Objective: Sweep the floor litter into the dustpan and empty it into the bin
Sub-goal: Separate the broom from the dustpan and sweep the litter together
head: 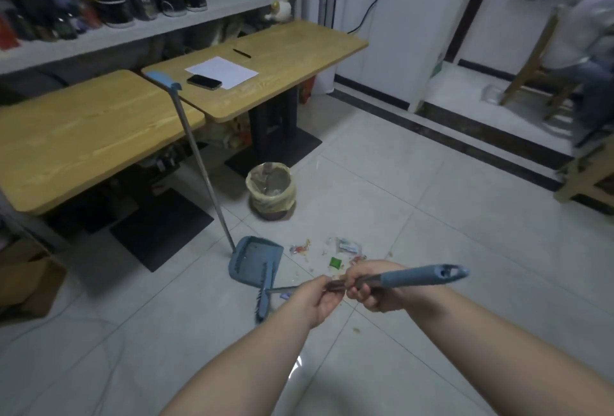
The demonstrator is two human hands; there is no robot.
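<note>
I hold a blue-grey broom [422, 276] with both hands. My left hand [314, 301] grips its metal shaft and my right hand [365, 284] grips just below the blue handle. The broom head [264, 299] rests on the floor at the open lip of the blue dustpan [254, 257]. The dustpan sits flat on the tiles, and its long handle [196, 156] leans up against the table edge. Litter [335, 251], wrappers and crumbs, lies scattered on the tiles just right of the dustpan. A small bin [270, 191] lined with a yellowish bag stands behind the litter.
Two wooden tables [99, 129] on black pedestals stand to the left; one carries a phone [203, 82], paper and a pen. A cardboard box [30, 282] is at the far left. A seated person [584, 50] on a wooden chair is at the far right beyond a dark floor step.
</note>
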